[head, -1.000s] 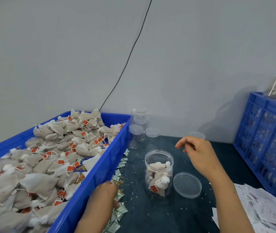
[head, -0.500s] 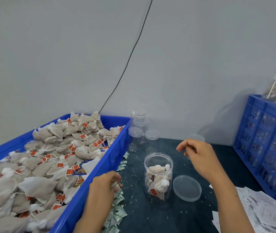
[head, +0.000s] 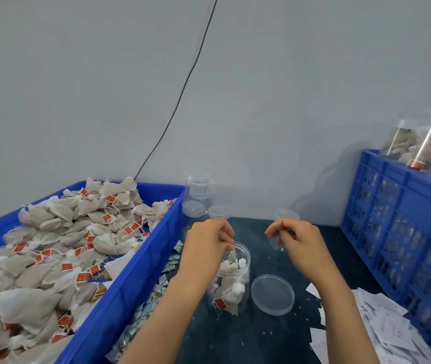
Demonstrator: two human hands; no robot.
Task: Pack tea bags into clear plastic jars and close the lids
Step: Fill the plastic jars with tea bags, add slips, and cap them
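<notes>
An open clear jar [head: 231, 287] stands on the dark table, partly filled with tea bags. My left hand [head: 206, 245] hovers over its mouth and pinches a small green-and-white packet [head: 232, 257] that hangs into the opening. The jar's clear lid [head: 272, 295] lies flat just right of it. My right hand [head: 296, 237] is raised to the right of the jar, fingers curled; whether it holds anything is unclear. A blue crate [head: 130, 285] on the left is heaped with tea bags [head: 51, 245].
Several empty lidded jars [head: 198, 203] stand at the back by the wall, one more jar [head: 278, 243] behind my right hand. Green packets [head: 146, 308] lie along the crate's side. White paper slips [head: 382, 324] lie at right, before a blue crate [head: 398, 232] of filled jars.
My left hand rose from the green packets beside the crate and moved right, over the jar's mouth, with a packet. My right hand stayed raised near the same spot.
</notes>
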